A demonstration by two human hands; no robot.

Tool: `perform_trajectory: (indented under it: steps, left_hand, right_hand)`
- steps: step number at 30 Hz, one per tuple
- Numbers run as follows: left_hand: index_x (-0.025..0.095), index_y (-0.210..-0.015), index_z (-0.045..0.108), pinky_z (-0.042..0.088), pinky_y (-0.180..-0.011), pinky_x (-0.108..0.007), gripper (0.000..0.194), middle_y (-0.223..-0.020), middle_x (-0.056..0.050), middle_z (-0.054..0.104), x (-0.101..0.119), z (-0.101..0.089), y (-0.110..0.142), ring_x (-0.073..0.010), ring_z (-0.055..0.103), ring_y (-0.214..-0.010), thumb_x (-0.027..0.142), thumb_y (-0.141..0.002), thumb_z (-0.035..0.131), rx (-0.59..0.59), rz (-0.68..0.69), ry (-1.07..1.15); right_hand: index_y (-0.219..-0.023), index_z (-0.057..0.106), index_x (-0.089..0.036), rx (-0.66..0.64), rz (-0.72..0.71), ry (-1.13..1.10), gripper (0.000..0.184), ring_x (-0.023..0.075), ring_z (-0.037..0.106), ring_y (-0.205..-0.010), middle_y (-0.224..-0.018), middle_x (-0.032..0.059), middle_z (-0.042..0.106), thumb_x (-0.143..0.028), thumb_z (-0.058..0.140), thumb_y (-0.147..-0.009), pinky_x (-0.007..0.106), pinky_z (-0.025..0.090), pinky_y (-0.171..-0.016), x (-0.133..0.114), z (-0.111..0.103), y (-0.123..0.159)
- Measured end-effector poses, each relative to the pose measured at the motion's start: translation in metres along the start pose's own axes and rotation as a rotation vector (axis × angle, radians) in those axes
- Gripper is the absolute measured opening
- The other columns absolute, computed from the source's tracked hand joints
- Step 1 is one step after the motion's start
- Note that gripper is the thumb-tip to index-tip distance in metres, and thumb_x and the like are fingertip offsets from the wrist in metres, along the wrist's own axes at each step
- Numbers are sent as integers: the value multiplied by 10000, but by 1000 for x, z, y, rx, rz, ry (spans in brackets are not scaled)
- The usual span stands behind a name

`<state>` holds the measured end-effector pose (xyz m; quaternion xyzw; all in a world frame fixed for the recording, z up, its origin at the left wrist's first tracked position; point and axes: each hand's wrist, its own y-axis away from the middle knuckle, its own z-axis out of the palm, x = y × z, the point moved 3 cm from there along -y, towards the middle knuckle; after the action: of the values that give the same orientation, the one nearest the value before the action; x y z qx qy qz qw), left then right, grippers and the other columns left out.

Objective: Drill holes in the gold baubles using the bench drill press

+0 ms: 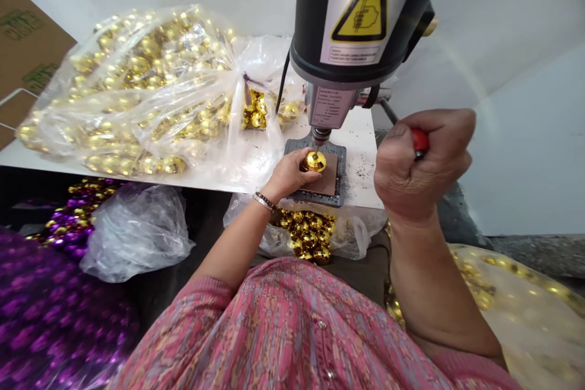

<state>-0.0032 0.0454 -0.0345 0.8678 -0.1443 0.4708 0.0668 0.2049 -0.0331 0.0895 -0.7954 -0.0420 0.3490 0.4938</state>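
Note:
Under the chuck (321,134) of a drill press (338,73), a shiny gold faceted ball (315,162) rests on a brown board (325,181) over the dark metal base (342,161). My left hand (292,173) grips this ball from the left, thumb in front and fingers behind. The thin bit reaches down to the ball's top; whether it has entered the ball I cannot tell. At the right, my right hand (418,158) is wrapped round the red knob (419,142) of the press's feed lever (388,111).
A big clear bag of gold balls (150,85) fills the table's left. Below the table edge sits an open bag of gold balls (308,234). Purple balls (55,311) lie lower left, a crumpled plastic bag (139,231) beside them. Dark shavings (362,167) dot the white table (365,134).

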Motion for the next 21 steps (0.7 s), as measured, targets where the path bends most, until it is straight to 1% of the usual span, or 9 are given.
perform_trajectory:
  steps: [3,7,10,13,16,18,21]
  left_hand:
    - [167,-1430,819,617,-1169,-441,638,-1357,-125,863,1,1,-1,-310,790,-1253,160,-809,967,17,9,-39]
    - [188,-1361,831,625,-1116,-435,556,-1277,-102,870,0,3,-1,-300,790,-1182,179,-823,968,19,15,-66]
    - [194,-1320,834,628,-1104,-436,520,-1255,-101,870,0,3,-1,-304,788,-1172,190,-820,976,25,18,-66]
    - [200,-1264,838,632,-1094,-432,473,-1212,-92,870,1,3,0,-301,787,-1150,188,-813,981,29,18,-61]
    - [210,-1211,837,633,-1071,-420,427,-1172,-73,867,3,3,0,-291,784,-1112,190,-810,981,30,13,-56]
    - [210,-1185,834,631,-1055,-409,401,-1156,-64,864,4,3,0,-286,781,-1093,186,-811,976,30,7,-56]
    - [206,-1161,827,620,-1050,-392,381,-1151,-58,861,6,3,1,-282,781,-1095,168,-809,965,33,0,-48]
  right_hand:
    - [-966,645,-263,37,17,15,290,139,586,-808,-863,8,587,-518,553,-1067,344,549,-812,8,4,7]
    - [-974,647,-281,96,4,32,318,150,566,-790,-863,13,584,-544,510,-1088,360,547,-808,16,10,18]
    - [-987,654,-300,108,-38,-10,320,161,566,-770,-849,15,585,-532,474,-1114,364,541,-789,18,13,22]
    - [-1018,643,-304,99,-49,-57,296,171,589,-789,-864,20,606,-507,459,-1129,369,546,-791,18,15,24]
    - [-1042,641,-296,142,-69,-59,281,174,613,-803,-881,19,636,-491,461,-1136,367,557,-797,20,18,27]
    - [-1025,637,-282,171,-106,-63,301,175,612,-791,-874,18,643,-517,481,-1129,365,553,-780,22,22,32]
    - [-980,610,-265,176,-146,-91,363,170,588,-753,-843,15,619,-578,490,-1120,360,533,-741,20,25,37]
